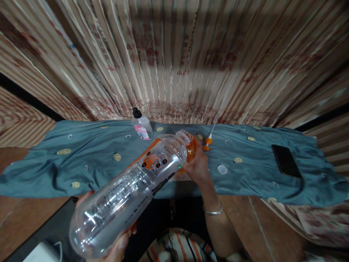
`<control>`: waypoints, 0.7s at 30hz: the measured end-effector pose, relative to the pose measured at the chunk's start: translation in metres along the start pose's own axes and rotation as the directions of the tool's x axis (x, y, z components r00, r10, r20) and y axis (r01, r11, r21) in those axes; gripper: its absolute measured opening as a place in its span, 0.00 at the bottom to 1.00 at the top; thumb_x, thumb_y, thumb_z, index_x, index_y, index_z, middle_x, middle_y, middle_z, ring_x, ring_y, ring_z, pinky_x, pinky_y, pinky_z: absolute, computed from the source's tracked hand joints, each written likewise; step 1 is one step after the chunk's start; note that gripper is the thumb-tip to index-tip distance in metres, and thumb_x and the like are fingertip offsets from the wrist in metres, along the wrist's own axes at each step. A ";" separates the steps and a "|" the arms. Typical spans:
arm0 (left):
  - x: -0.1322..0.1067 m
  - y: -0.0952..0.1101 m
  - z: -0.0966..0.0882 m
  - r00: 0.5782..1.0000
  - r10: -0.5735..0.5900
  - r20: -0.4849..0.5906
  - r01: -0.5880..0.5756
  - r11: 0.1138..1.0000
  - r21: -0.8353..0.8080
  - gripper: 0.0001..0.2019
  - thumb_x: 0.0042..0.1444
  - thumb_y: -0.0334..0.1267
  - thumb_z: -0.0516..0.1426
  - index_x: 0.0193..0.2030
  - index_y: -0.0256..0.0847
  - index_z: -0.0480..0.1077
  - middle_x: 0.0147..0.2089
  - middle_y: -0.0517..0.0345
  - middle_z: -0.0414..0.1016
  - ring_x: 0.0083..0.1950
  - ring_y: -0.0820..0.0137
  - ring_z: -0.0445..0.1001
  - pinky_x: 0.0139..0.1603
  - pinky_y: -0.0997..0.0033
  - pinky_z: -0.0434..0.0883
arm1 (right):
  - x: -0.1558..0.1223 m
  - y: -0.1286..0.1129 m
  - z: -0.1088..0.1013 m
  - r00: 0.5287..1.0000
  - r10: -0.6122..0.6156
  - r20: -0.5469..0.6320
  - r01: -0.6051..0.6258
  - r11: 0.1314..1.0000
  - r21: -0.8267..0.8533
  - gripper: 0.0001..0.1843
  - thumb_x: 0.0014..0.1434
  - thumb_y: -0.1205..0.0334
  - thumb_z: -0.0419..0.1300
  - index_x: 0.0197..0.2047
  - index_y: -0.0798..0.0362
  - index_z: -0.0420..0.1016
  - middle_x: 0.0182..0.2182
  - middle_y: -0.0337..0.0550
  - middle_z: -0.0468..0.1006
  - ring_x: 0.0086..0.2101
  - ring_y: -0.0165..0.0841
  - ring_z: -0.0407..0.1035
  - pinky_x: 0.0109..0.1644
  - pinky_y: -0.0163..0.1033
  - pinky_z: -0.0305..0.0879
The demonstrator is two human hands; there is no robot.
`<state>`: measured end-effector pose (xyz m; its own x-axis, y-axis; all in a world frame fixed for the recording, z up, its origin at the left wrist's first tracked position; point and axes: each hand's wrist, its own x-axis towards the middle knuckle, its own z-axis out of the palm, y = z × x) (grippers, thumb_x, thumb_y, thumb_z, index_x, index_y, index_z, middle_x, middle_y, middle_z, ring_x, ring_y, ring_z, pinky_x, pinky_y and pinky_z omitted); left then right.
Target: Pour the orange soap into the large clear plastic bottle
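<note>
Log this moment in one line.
left hand: big bottle, near base | right hand: orange item, by bottle's neck | big bottle: tilted | on cloth: pump, white disc, phone, black-topped bottle

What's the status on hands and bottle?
Left hand on clear bottle, base end; right hand on orange piece at neck. Bottle tilted. Orange pump beside right hand.
</note>
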<state>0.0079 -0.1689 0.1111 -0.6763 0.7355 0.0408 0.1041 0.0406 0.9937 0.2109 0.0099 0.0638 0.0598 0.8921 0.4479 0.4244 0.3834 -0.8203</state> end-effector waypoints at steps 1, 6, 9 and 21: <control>-0.001 0.003 0.001 1.000 -0.024 0.003 0.024 1.000 0.001 0.54 0.47 0.65 0.74 0.79 0.54 0.64 0.29 0.67 0.80 0.25 0.60 0.75 0.30 0.59 0.77 | 0.000 0.000 0.000 1.000 0.003 -0.001 -0.003 1.000 -0.001 0.40 0.58 0.61 0.72 0.71 0.50 0.67 0.58 0.55 0.87 0.56 0.51 0.87 0.60 0.54 0.86; -0.003 0.010 0.002 0.997 -0.072 0.007 0.072 0.997 0.012 0.56 0.46 0.67 0.74 0.79 0.52 0.63 0.29 0.68 0.79 0.26 0.59 0.75 0.35 0.57 0.77 | 0.000 0.000 0.000 0.999 0.031 0.024 -0.031 1.000 0.005 0.41 0.57 0.61 0.72 0.71 0.49 0.66 0.58 0.54 0.87 0.55 0.51 0.86 0.60 0.54 0.86; -0.003 0.010 0.003 0.997 -0.074 -0.021 0.073 0.997 -0.027 0.60 0.42 0.67 0.77 0.79 0.49 0.63 0.33 0.67 0.80 0.27 0.61 0.74 0.33 0.58 0.76 | 0.000 0.001 0.000 1.000 0.016 0.010 -0.016 1.000 0.002 0.40 0.57 0.62 0.72 0.71 0.50 0.67 0.58 0.55 0.87 0.55 0.50 0.86 0.60 0.54 0.86; 0.001 0.000 -0.001 0.995 -0.103 -0.003 0.103 0.995 -0.008 0.60 0.41 0.67 0.75 0.79 0.52 0.61 0.32 0.65 0.78 0.30 0.55 0.77 0.37 0.53 0.78 | 0.000 0.001 0.000 1.000 0.001 0.003 -0.001 1.000 -0.005 0.40 0.58 0.62 0.73 0.71 0.50 0.67 0.58 0.55 0.88 0.55 0.50 0.87 0.61 0.54 0.87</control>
<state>0.0060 -0.1689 0.1109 -0.6854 0.7255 -0.0619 0.0279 0.1112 0.9934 0.2114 0.0101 0.0625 0.0572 0.8932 0.4461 0.4286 0.3816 -0.8190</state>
